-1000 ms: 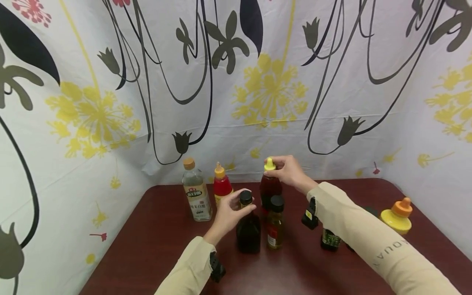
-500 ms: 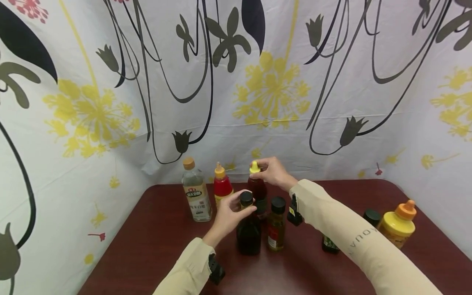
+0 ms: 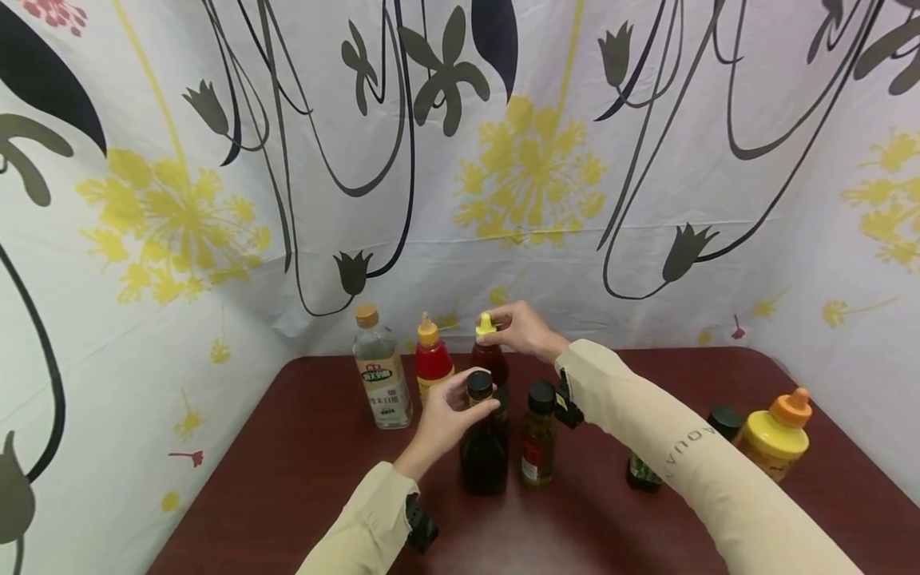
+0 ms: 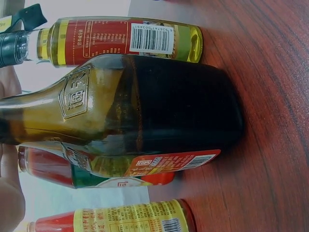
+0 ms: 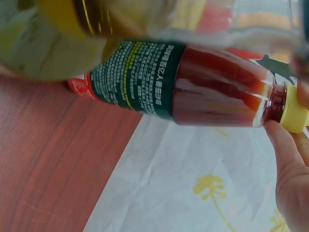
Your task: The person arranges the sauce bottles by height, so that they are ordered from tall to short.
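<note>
My right hand (image 3: 530, 329) pinches the yellow cap (image 5: 293, 108) of a ketchup bottle (image 5: 217, 89), a clear bottle of red sauce with a green label. It stands at the back of the table, its lower part hidden in the head view behind a dark soy sauce bottle (image 3: 485, 459). Around the neck of that soy sauce bottle, just under its black cap, my left hand (image 3: 447, 415) curls thumb and fingers. In the left wrist view the dark glass bottle (image 4: 183, 104) sits upright on the table, with an embossed shoulder.
A white vinegar bottle (image 3: 383, 387) and a red squeeze bottle (image 3: 434, 361) stand at the back left. An oil bottle (image 3: 537, 447) is just right of the soy sauce. Beyond the right arm stand a yellow squeeze bottle (image 3: 775, 439) and a dark-capped bottle (image 3: 724, 422).
My right hand has moved left with the ketchup bottle, bringing it behind the soy sauce bottle and nearer the red squeeze bottle. The left hand has stayed on the soy sauce bottle.
</note>
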`<state>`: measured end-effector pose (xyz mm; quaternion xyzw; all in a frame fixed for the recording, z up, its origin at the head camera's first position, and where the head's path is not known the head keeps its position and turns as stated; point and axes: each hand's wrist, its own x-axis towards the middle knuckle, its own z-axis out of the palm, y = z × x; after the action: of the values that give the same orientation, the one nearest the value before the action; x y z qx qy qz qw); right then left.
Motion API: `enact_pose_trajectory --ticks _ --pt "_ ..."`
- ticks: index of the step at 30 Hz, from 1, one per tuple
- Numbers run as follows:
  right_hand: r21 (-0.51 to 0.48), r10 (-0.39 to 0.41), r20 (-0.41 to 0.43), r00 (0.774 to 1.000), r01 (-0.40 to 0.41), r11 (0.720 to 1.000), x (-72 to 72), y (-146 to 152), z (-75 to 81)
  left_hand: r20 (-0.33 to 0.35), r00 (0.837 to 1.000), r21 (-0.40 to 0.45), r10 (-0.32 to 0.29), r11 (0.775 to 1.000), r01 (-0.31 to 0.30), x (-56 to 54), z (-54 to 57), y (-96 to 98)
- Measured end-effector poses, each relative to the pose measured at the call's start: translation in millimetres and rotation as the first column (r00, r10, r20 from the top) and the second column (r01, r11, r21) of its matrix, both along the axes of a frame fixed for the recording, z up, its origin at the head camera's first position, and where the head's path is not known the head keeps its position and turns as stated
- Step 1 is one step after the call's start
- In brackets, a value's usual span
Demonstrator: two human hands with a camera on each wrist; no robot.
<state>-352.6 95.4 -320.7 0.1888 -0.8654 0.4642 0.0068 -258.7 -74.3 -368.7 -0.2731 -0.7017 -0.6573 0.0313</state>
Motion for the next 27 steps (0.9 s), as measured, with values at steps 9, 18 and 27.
enact_pose_trajectory --ticks 9,18,27 --pt "-0.038 0.027 0.030 0.999 -0.026 0.999 -2.9 -3 -5.7 0.008 1.000 0.000 0.001 1.000 -0.001 0.0 0.0 1.7" --pt "-0.144 0.085 0.081 0.993 -0.072 0.987 -3.6 -3 -15.1 0.016 1.000 0.004 0.001 1.000 -0.001 0.5 0.1 2.8" --pt "-0.180 0.139 0.050 0.989 -0.128 0.975 -4.9 -3 -19.9 0.022 1.000 -0.009 0.022 1.000 -0.021 -0.1 -0.2 1.9"
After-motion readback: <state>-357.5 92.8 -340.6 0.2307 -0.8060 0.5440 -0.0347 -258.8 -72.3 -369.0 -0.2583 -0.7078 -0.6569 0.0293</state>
